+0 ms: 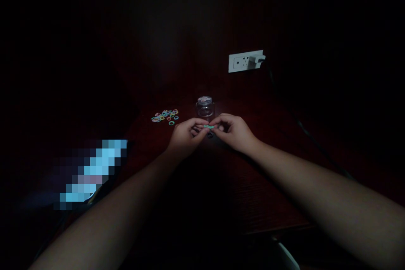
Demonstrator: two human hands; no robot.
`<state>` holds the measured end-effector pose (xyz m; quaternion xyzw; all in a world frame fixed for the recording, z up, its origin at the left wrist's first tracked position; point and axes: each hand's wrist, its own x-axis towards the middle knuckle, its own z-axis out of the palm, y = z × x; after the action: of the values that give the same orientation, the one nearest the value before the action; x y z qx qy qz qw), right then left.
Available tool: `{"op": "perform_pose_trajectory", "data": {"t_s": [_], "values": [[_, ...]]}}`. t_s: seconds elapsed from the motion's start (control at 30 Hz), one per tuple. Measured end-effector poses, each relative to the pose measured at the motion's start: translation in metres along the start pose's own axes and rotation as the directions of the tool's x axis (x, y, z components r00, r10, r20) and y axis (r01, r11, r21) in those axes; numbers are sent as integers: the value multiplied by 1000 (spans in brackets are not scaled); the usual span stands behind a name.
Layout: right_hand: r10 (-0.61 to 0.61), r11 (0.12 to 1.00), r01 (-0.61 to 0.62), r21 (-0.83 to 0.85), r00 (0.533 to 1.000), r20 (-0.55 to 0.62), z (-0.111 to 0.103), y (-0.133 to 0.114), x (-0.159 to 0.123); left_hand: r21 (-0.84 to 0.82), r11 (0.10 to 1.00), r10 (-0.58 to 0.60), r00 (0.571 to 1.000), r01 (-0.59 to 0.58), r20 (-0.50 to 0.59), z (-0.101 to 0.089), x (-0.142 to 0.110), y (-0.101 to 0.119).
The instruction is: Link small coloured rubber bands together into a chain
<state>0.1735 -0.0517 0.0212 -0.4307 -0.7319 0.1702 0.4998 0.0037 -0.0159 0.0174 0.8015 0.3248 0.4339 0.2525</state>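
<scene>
Between the fingertips of both hands is a small green hair tie (208,126), pinched at its two ends. My left hand (189,135) is closed on its left end, thumb against fingers. On the other end, my right hand (232,130) grips it the same way. Just behind the hands stands a clear lidded jar (205,107), upright on the dark red table. A small dark ring-shaped thing (210,135) lies right below the hair tie. To the left of the jar is a loose pile of colourful hair ties (165,115).
A lit screen (98,173), blurred into blocks, is at the left beside my forearm. On the wall behind is a white socket (242,62) with a plug in it. Its cable (303,128) runs down the right side. The table's front edge (278,230) shows low down.
</scene>
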Motion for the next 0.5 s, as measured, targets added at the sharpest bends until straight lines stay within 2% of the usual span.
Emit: {"op": "perform_pose_trajectory", "data": {"t_s": [0.33, 0.5], "values": [[0, 999, 0, -42, 1000, -2, -1, -2, 0, -35, 999, -35, 997, 37, 70, 1, 0, -1], [-13, 999, 13, -33, 1000, 5, -1, -2, -1, -28, 997, -67, 996, 69, 65, 1, 0, -2]]}}
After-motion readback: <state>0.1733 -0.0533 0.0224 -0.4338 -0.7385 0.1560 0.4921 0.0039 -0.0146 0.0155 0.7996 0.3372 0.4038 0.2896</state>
